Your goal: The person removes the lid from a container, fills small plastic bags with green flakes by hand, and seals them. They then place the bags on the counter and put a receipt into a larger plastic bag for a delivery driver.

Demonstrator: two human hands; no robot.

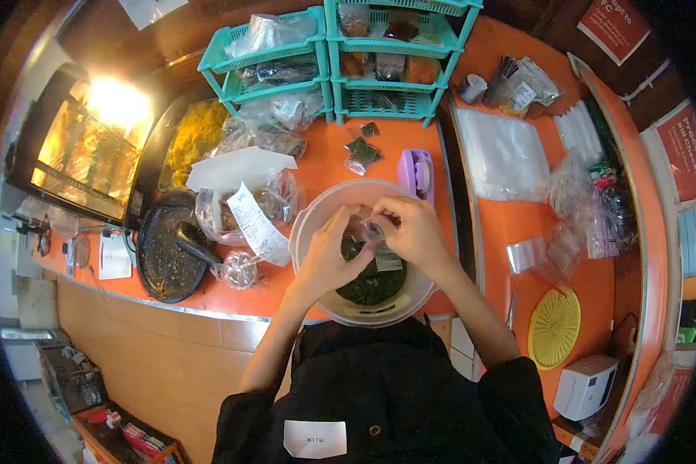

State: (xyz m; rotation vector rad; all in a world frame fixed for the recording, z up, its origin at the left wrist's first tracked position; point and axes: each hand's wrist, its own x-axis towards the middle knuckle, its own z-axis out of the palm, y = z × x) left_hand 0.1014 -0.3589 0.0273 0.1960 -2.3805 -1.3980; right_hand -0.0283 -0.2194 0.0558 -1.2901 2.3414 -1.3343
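Note:
A round translucent plastic tub (425,298) stands at the counter's front edge, close to my body. Dark green chopped leaves or paste (367,288) cover its bottom, and a small clear packet (389,261) seems to lie on them. Above the tub, my left hand (334,254) and my right hand (414,233) pinch a small clear plastic bag (371,230) between their fingertips. What is inside the bag is hard to make out. Beyond the tub lie small packets of green filling (362,155) and a purple tape dispenser (416,173).
Teal stacked baskets (387,102) stand at the back. On the left are a stone mortar (166,259) with a pestle, a receipt (257,224) on bagged food, and a lit display case (85,147). Plastic bags (503,153) and a yellow lid (554,329) lie right.

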